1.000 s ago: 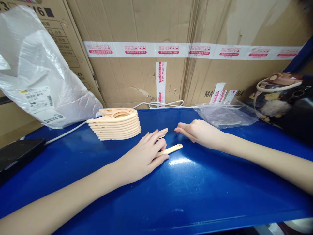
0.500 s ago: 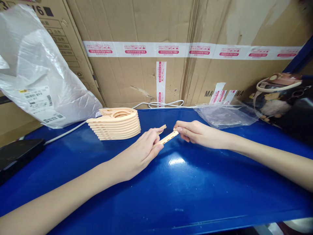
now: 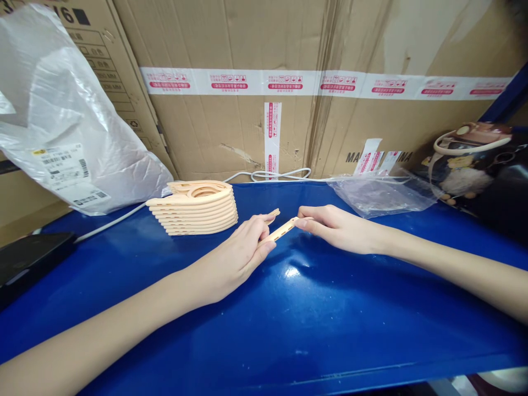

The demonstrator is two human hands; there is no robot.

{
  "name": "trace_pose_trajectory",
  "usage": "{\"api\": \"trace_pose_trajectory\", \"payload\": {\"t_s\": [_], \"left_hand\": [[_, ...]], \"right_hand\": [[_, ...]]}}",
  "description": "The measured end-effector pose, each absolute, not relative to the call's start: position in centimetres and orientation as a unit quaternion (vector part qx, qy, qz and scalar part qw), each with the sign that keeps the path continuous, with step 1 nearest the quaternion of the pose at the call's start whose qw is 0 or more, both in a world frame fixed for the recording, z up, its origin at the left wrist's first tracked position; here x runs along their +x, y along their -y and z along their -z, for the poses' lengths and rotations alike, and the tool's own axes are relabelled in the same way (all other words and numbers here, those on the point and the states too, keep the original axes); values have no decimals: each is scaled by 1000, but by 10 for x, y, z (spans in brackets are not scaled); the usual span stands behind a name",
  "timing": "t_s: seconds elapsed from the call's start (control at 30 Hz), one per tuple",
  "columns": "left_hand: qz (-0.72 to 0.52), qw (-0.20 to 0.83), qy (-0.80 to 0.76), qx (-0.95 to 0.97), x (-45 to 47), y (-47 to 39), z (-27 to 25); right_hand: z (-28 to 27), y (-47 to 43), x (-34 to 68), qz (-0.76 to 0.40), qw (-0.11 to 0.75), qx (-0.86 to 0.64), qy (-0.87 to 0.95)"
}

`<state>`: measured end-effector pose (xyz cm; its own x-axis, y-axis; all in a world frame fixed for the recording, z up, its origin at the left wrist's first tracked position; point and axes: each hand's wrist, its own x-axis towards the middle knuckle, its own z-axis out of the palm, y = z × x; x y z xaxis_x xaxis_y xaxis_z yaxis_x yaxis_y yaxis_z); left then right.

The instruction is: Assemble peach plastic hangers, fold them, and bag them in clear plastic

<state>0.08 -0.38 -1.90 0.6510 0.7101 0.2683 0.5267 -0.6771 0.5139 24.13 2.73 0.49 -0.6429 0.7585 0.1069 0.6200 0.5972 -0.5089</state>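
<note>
A slotted cream piece (image 3: 282, 231) is held slantwise.

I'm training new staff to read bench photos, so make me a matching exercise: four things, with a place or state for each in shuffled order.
1. Right hand
2. Stack of beige pieces
3. Clear plastic bag
4. Dark flat device

A. At the picture's left edge
B. In front of the "MA…NA" print on the cardboard
C. At the end of a held beige piece
D. Just right of the white package

Pairs: 1-C, 2-D, 3-B, 4-A
</note>
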Motion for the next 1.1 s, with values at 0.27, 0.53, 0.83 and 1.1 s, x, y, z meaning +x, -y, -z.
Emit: {"api": "trace_pose_trajectory", "payload": {"t_s": [0.27, 0.53, 0.83, 1.1], "left_hand": [[-222, 194, -346, 891, 0, 3, 20], [-229, 186, -340, 893, 0, 3, 21], [-170, 146, -341, 913, -2, 2, 21], [-167, 144, -335, 916, -2, 1, 19]], "right_hand": [[-4, -26, 242, -199, 168, -389, 884], [-3, -25, 240, -208, 162, -371, 890], [-1, -25, 241, -58, 109, -370, 921], [0, -24, 244, 4, 87, -370, 925]]}}
